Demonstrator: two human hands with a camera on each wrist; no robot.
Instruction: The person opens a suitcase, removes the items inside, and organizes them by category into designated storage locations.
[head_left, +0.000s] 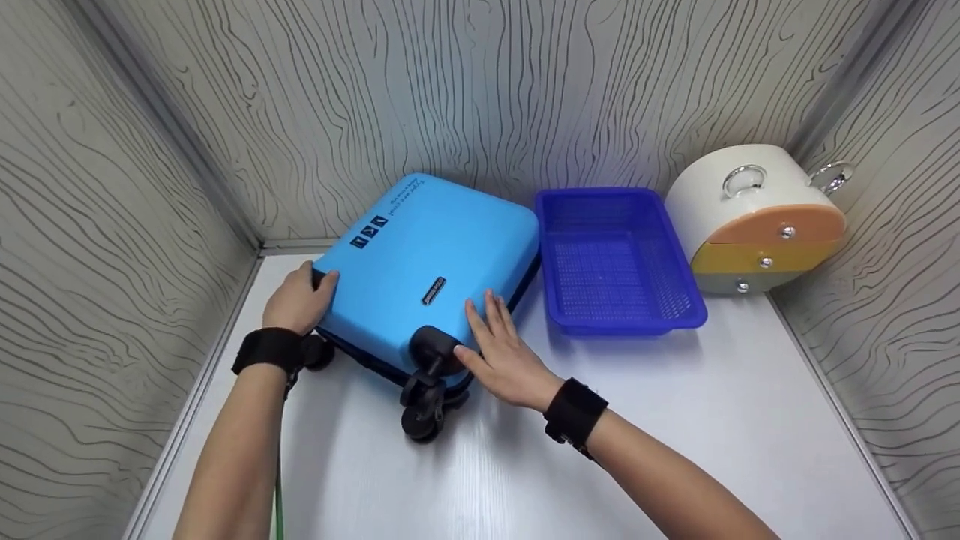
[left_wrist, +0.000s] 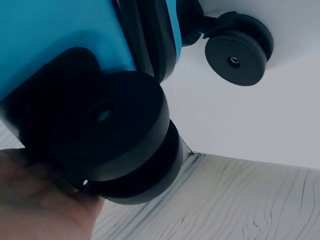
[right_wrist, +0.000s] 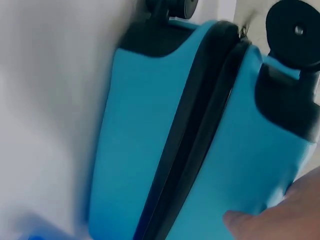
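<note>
Head view shows our left hand [head_left: 297,301] gripping the hard-shell suitcase [head_left: 397,281] beside the perforated basket [head_left: 622,328], our right hand [head_left: 508,366] spread on it; left wrist, a caster [left_wrist: 120,120] that could swivel if pushed; right wrist, smooth shell [right_wrist: 137,135] that may cause slips

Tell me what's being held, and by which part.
The left hand grips the blue suitcase by its left wheeled corner; the right hand only touches it.
</note>
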